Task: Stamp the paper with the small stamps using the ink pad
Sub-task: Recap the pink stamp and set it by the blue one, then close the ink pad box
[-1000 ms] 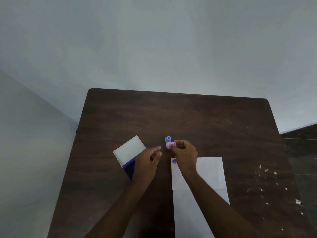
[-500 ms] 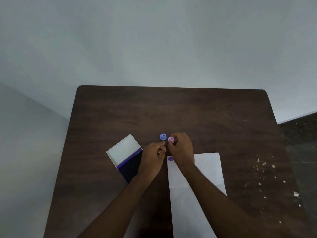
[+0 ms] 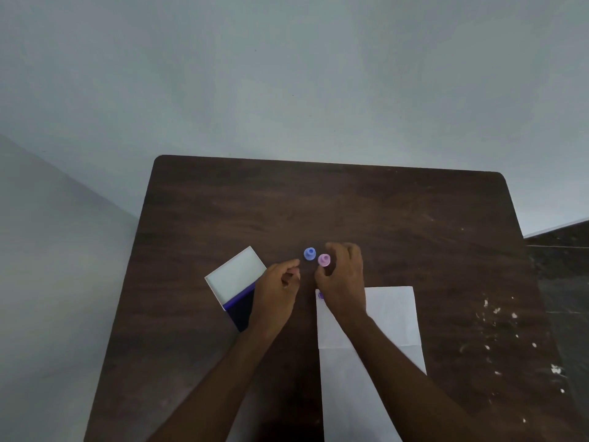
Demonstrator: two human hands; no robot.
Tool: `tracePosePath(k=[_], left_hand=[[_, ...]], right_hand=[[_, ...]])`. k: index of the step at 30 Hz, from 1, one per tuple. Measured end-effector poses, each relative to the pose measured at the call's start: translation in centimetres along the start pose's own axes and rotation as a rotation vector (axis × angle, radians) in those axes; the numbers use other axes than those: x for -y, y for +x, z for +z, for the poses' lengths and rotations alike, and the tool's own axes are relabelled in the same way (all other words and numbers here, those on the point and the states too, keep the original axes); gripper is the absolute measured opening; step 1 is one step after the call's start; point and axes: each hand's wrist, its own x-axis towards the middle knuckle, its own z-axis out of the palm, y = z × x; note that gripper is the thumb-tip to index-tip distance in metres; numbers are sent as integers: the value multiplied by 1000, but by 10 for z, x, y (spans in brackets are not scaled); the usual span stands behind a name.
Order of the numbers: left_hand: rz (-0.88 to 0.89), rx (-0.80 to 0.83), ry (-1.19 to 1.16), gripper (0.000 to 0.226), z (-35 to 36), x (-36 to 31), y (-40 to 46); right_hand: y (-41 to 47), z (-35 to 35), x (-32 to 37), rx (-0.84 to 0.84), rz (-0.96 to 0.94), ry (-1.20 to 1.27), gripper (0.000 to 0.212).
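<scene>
We look down on a dark brown wooden table (image 3: 350,212) set against pale grey walls, and we take the white sheet of paper (image 3: 392,317) as our landmark. One small purple mark (image 3: 320,295) shows at the paper's far left corner, so we judge the stamping barely begun, with most of the sheet blank. Just beyond that corner stand the small pink stamp (image 3: 324,259) and, left of it, the small blue stamp (image 3: 309,253). Our right hand (image 3: 344,282) hovers over the corner, fingers loosely curled and slightly spread around the pink stamp; we cannot tell whether they touch it. Our left hand (image 3: 277,295), left of the paper, has its fingers drawn together, holding nothing we can see. Further left lies the open ink pad case (image 3: 236,279), white lid tipped back, its dark blue pad (image 3: 242,311) partly hidden by the left hand.
</scene>
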Motion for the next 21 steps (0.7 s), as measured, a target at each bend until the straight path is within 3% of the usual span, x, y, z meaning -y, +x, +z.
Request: tracePosePath(k=[5,13,17,21], left_hand=[[139,-134,-214,24,-38,27,-20],[-19,-303,-285,20,-78,93,-26],[-133,-378,-371,25,-82,112,-26],[-192,-354,-461,29,-78,115,-27]], right_hand=[[-23,7,26,-120,-134,112,33],[-26,47,50,428,-214,-61,33],[-18,59,54,523,-181,-87,22],[-14,61,55,493,-129,-40,20]])
